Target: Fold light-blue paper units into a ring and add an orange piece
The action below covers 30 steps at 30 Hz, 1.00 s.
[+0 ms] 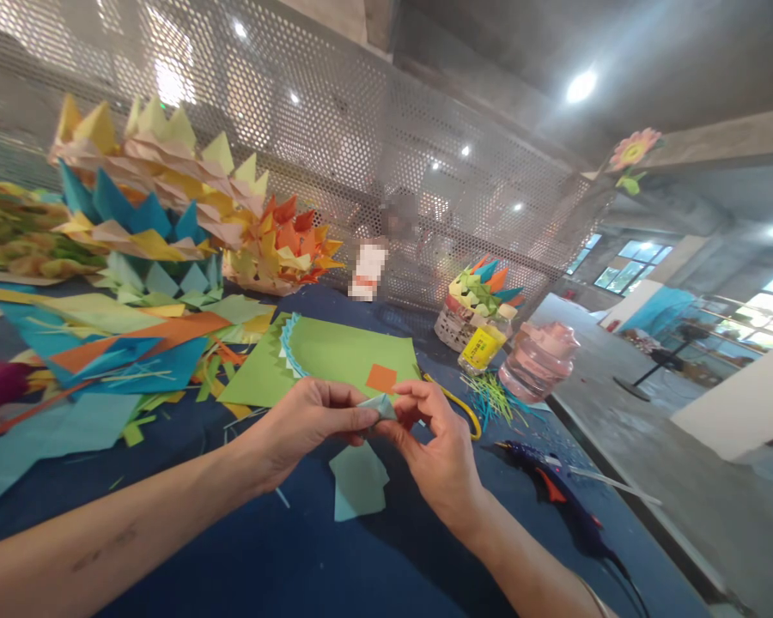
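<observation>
Between both hands is a small folded piece of light-blue paper. My left hand pinches it from the left, thumb on top. My right hand grips its right side between thumb and fingers. Just below lie several light-blue paper squares in a loose stack on the dark blue table. Behind the hands, an orange paper square rests on a green sheet. A curved strip of folded blue points stands at the sheet's left part.
Folded-paper crowns stand at the back left, with paper scraps in front. A glue gun lies at the right, its cord running forward. Yellow-handled scissors, a yellow-labelled bottle and a pink bottle are nearby.
</observation>
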{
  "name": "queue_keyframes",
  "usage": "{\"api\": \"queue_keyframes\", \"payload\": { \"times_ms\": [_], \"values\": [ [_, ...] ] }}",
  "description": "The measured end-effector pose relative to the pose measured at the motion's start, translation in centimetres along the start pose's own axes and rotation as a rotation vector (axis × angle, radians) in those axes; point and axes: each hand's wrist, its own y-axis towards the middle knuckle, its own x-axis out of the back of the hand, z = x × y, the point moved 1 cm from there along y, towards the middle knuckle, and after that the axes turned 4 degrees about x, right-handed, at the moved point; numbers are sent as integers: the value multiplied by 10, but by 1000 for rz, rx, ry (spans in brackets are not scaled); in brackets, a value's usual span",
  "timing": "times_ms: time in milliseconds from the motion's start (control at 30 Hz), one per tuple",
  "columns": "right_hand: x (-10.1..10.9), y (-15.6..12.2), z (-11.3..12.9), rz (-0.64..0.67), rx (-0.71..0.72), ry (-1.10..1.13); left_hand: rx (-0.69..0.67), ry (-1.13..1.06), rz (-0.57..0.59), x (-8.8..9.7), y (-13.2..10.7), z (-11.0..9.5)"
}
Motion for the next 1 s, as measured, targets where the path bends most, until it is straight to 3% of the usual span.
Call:
{"api": "queue_keyframes", "payload": {
  "times_ms": [533, 833, 1000],
  "values": [
    [0, -2, 5, 62, 50, -48, 25, 83, -29, -4, -1, -3],
    [-1, 3, 0, 95, -102, 187, -15, 74, -88, -1, 2, -4],
    [-2, 3, 3, 98, -190, 226, -44, 103, -48, -3, 2, -5]
  ]
}}
